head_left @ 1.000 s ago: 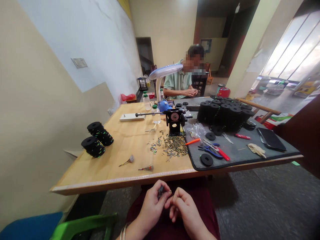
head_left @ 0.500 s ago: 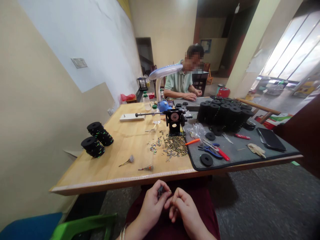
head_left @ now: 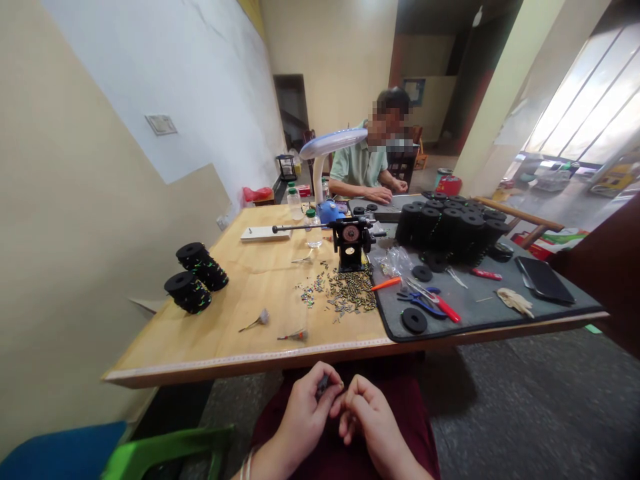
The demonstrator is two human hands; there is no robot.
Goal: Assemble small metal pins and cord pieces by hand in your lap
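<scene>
Below the table's front edge, over my lap, my left hand (head_left: 311, 403) is closed with thumb and index finger pinched. Something small and dark (head_left: 323, 385) shows inside its curled fingers, too small to name. My right hand (head_left: 364, 410) is beside it, fingers curled and fingertips close to the left ones; what it holds, if anything, is hidden. On the table ahead lie two small wire bundles with flared ends, one grey (head_left: 261, 319) and one with a red band (head_left: 294, 335). A pile of small metal pieces (head_left: 353, 290) spreads behind them.
A black hand-cranked winder (head_left: 350, 243) stands mid-table near a lamp (head_left: 333, 142). Black spools (head_left: 187, 293) stand left, more (head_left: 450, 230) at right. The grey mat (head_left: 470, 307) bears blue pliers (head_left: 423, 301), a glove (head_left: 514, 301) and a phone (head_left: 545, 280). Across sits a co-worker (head_left: 360, 167).
The view has shifted very slightly. Both my hands keep nearly the same pose and place.
</scene>
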